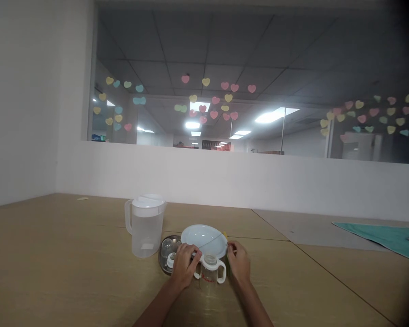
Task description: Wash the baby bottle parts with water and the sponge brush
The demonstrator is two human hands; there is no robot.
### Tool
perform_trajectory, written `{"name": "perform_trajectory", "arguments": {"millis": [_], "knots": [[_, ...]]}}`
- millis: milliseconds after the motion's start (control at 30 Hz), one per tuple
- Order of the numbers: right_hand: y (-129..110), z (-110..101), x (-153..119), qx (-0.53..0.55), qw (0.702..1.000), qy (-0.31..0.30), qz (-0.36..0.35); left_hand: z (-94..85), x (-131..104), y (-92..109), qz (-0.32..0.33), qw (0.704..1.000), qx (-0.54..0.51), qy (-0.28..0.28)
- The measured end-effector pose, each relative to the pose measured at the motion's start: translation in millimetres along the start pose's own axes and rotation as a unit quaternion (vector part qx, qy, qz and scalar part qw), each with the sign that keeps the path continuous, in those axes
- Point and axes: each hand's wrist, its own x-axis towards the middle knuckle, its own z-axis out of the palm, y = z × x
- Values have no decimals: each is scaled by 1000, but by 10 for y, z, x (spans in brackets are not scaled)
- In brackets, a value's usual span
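Observation:
My left hand is closed, thumb against fingers, at the near left rim of a white oval bowl. From its fingertips a thin pale rod slants across the bowl toward a small yellow tip. At the bowl's right rim, my right hand has its fingers pinched together; what they hold is too small to make out. Between both hands stands a clear baby bottle with an open neck and a white two-handled collar. Under and behind my left hand, a metal tray carries a white ring-shaped part and a clear dome-shaped piece.
A translucent lidded pitcher stands left of the tray. A teal cloth lies at the far right of the wooden table. Behind the table rises a white wall with a window above, dotted with heart-shaped notes.

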Motion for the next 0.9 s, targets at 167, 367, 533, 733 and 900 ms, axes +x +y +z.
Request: {"name": "perform_trajectory", "arguments": {"millis": [167, 367, 533, 733, 900], "knots": [[-68, 57, -54, 22, 994, -44, -101, 8, 25, -19, -18, 1000, -2, 2], [-82, 59, -55, -42, 993, -51, -98, -9, 12, 25, -15, 1000, 3, 22], [-60, 95, -65, -98, 985, -85, -114, -40, 46, -100, -25, 990, 19, 134], [119, 180, 53, 41, 999, -12, 18, -124, 94, -254, -171, 958, 88, 211], [244, 281, 170, 193, 974, -48, 109, -132, 92, -291, -239, 958, 105, 119]]}}
